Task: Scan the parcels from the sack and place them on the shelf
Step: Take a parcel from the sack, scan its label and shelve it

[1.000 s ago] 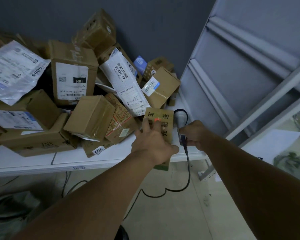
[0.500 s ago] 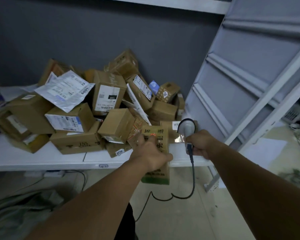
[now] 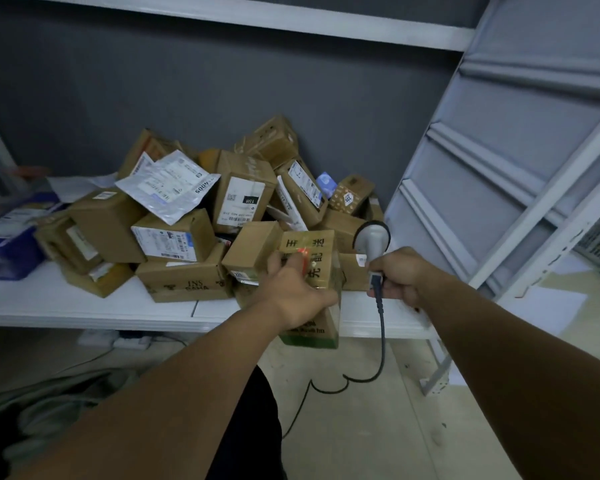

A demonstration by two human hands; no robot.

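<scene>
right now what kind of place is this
Probably a parcel sorting or storage room. A heap of labelled brown cardboard parcels lies on a white metal shelf. The right hand grips a grey corded barcode scanner beside the tall brown carton that the left hand holds.

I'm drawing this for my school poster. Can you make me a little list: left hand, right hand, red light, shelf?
left hand: grips a cardboard box printed with large characters
right hand: holds a barcode scanner, its cable hanging to the floor
red light: shines on the cardboard box near its top
shelf: white, bearing a pile of parcels against the dark wall
</scene>
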